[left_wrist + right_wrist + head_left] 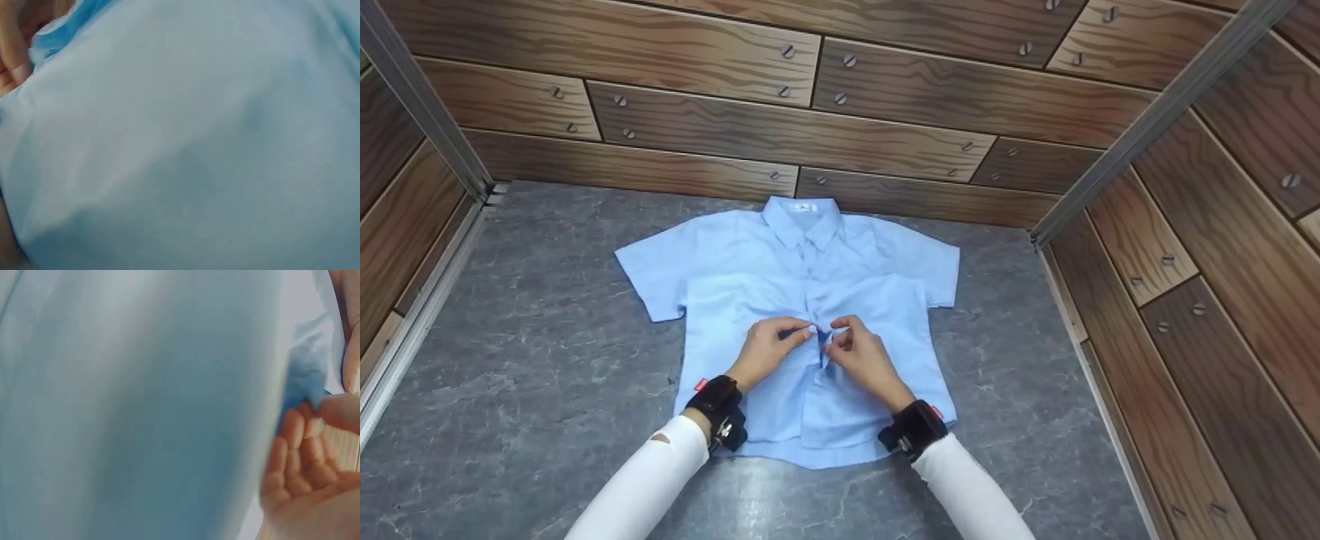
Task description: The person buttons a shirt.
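Note:
A light blue short-sleeved shirt [742, 300] lies spread front side up, its collar [786, 227] at the far end. At mid-front, my left hand [767, 346] pinches the edge of the button placket between thumb and index finger. Just across from it, my right hand [867, 361] pinches the opposite edge with bent fingers. Between the two hands the front gapes, showing darker blue inside. Cloth fills most of the left wrist view, with fingers [12, 48] at its upper left. Curled fingers [295, 464] and a thumb meet at the cloth in the right wrist view.
The shirt lies on a grey marbled surface [555, 360]. Wood-patterned panels rise at the back [697, 112], left and right [1222, 285], joined by metal corner posts [1155, 112]. Black bands with small devices [919, 429] sit on both wrists, below white sleeves [971, 491].

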A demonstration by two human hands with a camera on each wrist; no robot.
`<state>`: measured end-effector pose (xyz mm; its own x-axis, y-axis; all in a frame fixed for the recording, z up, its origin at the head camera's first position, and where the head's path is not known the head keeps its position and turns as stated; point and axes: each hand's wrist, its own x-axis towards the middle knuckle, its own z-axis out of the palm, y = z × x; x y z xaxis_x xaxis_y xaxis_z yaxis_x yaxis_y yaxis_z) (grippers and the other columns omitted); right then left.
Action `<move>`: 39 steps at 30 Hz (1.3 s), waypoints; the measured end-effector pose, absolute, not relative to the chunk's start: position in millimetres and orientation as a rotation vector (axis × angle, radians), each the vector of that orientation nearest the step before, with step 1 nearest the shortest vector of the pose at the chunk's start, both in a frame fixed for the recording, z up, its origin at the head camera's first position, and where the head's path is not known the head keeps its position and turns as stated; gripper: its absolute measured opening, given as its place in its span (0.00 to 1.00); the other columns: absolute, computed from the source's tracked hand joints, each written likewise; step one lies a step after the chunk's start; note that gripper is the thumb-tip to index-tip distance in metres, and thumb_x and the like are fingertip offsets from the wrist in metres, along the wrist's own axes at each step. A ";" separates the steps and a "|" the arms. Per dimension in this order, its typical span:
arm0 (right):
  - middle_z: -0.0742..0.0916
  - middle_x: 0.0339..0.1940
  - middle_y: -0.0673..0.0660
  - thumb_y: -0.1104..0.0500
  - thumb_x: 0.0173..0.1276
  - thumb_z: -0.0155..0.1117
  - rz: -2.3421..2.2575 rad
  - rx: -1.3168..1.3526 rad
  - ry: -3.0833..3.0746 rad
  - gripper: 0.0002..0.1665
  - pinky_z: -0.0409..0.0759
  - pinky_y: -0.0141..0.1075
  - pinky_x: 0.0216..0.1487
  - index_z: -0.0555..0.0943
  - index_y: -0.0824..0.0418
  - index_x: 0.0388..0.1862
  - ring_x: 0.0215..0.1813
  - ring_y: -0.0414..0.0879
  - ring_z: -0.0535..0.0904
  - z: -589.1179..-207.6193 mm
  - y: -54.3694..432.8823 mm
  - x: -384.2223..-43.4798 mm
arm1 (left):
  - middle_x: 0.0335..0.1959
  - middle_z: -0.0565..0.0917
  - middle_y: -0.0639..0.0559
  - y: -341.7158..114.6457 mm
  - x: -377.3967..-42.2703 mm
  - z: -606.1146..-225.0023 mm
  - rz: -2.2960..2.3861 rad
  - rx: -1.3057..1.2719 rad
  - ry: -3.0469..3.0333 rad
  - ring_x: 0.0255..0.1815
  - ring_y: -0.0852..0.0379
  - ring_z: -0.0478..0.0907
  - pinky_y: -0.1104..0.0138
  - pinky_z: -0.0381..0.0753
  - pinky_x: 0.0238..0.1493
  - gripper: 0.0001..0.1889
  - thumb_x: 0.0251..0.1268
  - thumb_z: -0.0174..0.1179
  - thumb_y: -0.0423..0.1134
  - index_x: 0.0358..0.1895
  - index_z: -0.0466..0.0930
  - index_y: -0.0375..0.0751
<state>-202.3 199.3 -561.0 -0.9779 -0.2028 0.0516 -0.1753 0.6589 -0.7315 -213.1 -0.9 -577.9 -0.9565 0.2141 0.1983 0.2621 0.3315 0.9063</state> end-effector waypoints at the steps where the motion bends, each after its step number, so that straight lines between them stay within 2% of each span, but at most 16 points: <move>1: 0.87 0.29 0.51 0.57 0.61 0.66 -1.216 -0.287 2.837 0.17 0.79 0.35 0.38 0.78 0.59 0.48 0.32 0.41 0.82 -562.0 200.8 -202.2 | 0.43 0.88 0.54 -0.8 -213.3 -577.6 -1.744 -0.455 -2.525 0.49 0.54 0.83 0.59 0.78 0.55 0.10 0.64 0.63 0.44 0.45 0.88 0.48; 5: 0.88 0.29 0.51 0.55 0.60 0.68 -1.152 -0.203 2.853 0.12 0.77 0.34 0.34 0.83 0.60 0.40 0.30 0.39 0.80 -564.0 205.8 -202.2 | 0.44 0.87 0.54 -0.9 -213.7 -576.9 -1.755 -0.461 -2.535 0.51 0.52 0.81 0.57 0.75 0.57 0.09 0.65 0.62 0.43 0.45 0.88 0.49; 8: 0.88 0.30 0.52 0.56 0.63 0.66 -1.214 -0.221 2.805 0.09 0.77 0.32 0.35 0.85 0.60 0.36 0.31 0.39 0.80 -562.3 208.8 -203.2 | 0.44 0.86 0.55 0.2 -213.5 -576.0 -1.719 -0.466 -2.581 0.52 0.53 0.80 0.56 0.73 0.58 0.08 0.66 0.60 0.43 0.44 0.88 0.50; 12: 0.88 0.33 0.56 0.59 0.69 0.60 -1.351 -0.272 2.695 0.09 0.79 0.32 0.37 0.84 0.63 0.40 0.33 0.41 0.82 -559.8 210.9 -205.0 | 0.42 0.85 0.56 3.2 -212.1 -575.1 -1.565 -0.519 -2.659 0.50 0.52 0.79 0.51 0.69 0.56 0.07 0.67 0.58 0.41 0.39 0.86 0.50; 18: 0.88 0.37 0.60 0.59 0.70 0.59 -1.475 -0.293 2.598 0.11 0.81 0.32 0.40 0.83 0.66 0.43 0.37 0.44 0.84 -558.3 211.5 -206.7 | 0.40 0.83 0.55 10.8 -208.9 -574.6 -1.260 -0.625 -2.746 0.50 0.50 0.76 0.46 0.59 0.59 0.08 0.68 0.56 0.43 0.36 0.83 0.48; 26: 0.87 0.40 0.66 0.61 0.70 0.59 -1.522 -0.345 2.551 0.12 0.80 0.29 0.39 0.82 0.70 0.44 0.40 0.54 0.84 -545.8 204.4 -201.9 | 0.39 0.83 0.55 16.4 -208.4 -573.5 -1.055 -0.654 -2.758 0.50 0.50 0.76 0.45 0.58 0.60 0.07 0.67 0.58 0.44 0.36 0.85 0.50; 31: 0.86 0.40 0.69 0.65 0.70 0.58 -1.541 -0.396 2.525 0.12 0.80 0.29 0.39 0.81 0.74 0.43 0.39 0.54 0.84 -523.1 196.4 -191.1 | 0.41 0.83 0.55 17.5 -208.7 -574.1 -1.003 -0.634 -2.780 0.51 0.50 0.76 0.45 0.58 0.60 0.09 0.67 0.57 0.46 0.38 0.85 0.50; 35: 0.87 0.39 0.69 0.65 0.70 0.58 -1.530 -0.428 2.546 0.11 0.81 0.30 0.39 0.82 0.73 0.43 0.39 0.55 0.85 -518.8 193.9 -187.6 | 0.43 0.84 0.54 18.4 -208.3 -575.1 -0.991 -0.609 -2.789 0.53 0.49 0.76 0.44 0.58 0.61 0.09 0.66 0.57 0.46 0.38 0.85 0.49; 39: 0.87 0.38 0.66 0.67 0.70 0.57 -1.509 -0.457 2.593 0.10 0.81 0.29 0.40 0.83 0.71 0.44 0.41 0.55 0.85 -520.6 192.5 -187.5 | 0.40 0.83 0.53 20.5 -208.3 -576.3 -1.009 -0.589 -2.771 0.50 0.48 0.77 0.43 0.59 0.59 0.08 0.65 0.57 0.45 0.33 0.84 0.47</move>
